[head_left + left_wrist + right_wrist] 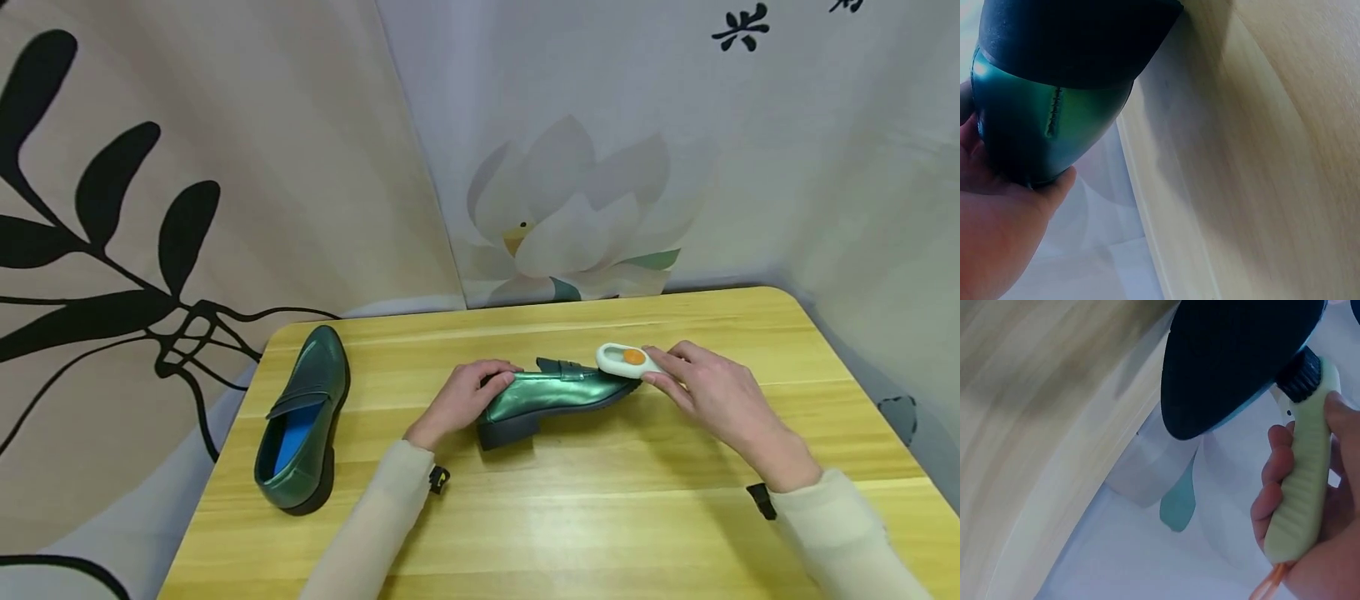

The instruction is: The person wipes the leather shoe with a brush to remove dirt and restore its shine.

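Note:
A shiny green loafer [558, 392] is held at the middle of the table, its toe to the right and its dark sole tipped toward me. My left hand [472, 392] grips the loafer's heel end; in the left wrist view the thumb and fingers wrap its back [1054, 131]. With its fingers curled round the handle, my right hand [705, 396] holds a pale brush [626, 361] with an orange button. In the right wrist view, the brush's dark bristles [1300, 375] touch the loafer's upper near the toe. An orange cord loop [1269, 581] hangs from the handle's end.
A matching green loafer [303, 421] with a blue insole stands upright at the table's left side. The wooden table [600, 517] has rounded back corners. Printed cloth [315, 150] hangs behind it.

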Tool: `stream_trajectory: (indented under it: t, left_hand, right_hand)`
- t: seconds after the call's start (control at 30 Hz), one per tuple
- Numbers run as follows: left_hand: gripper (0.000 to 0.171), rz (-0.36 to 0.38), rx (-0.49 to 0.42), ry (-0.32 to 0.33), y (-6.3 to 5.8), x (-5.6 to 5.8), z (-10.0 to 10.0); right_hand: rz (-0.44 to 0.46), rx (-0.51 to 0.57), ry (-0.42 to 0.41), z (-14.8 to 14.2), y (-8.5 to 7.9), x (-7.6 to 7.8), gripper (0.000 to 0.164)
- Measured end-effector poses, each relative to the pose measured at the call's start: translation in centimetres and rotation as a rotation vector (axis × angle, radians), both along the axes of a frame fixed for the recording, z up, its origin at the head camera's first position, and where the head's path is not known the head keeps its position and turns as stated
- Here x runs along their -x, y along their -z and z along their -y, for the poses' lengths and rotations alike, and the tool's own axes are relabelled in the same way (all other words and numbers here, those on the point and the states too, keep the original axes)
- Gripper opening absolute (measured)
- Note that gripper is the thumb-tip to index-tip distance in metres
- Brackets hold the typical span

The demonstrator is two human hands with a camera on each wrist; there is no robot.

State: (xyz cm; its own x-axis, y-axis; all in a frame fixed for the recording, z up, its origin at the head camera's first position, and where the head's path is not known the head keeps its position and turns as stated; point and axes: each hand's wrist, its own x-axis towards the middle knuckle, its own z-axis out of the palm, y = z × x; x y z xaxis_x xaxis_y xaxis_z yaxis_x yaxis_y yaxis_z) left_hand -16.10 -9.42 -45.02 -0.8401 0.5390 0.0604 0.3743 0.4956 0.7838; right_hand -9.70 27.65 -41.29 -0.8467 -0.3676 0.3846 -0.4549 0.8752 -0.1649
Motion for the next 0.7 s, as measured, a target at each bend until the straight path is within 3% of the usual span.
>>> stream_trajectory:
  t: [0.2, 0.4, 0.57, 0.7]
  left_hand:
    - [0.031, 0.009, -0.007, 0.0, -0.1, -0.1, 0.0]
    - [0.03, -0.015, -0.019, 0.009, 0.1, -0.1, 0.1]
    - [0.03, -0.016, -0.019, 0.014, 0.0, -0.1, 0.0]
    - [0.03, -0.005, -0.016, 0.014, 0.0, -0.1, 0.0]
  right_hand:
    - [0.083, -0.031, 0.094, -1.3, -0.5, 0.1, 0.039]
    - [0.067, -0.02, 0.034, -1.0, -0.4, 0.0, 0.041]
    - [0.103, -0.023, 0.081, -1.4, -0.5, 0.1, 0.041]
    - [0.1, -0.025, 0.067, -1.4, -0.4, 0.0, 0.041]
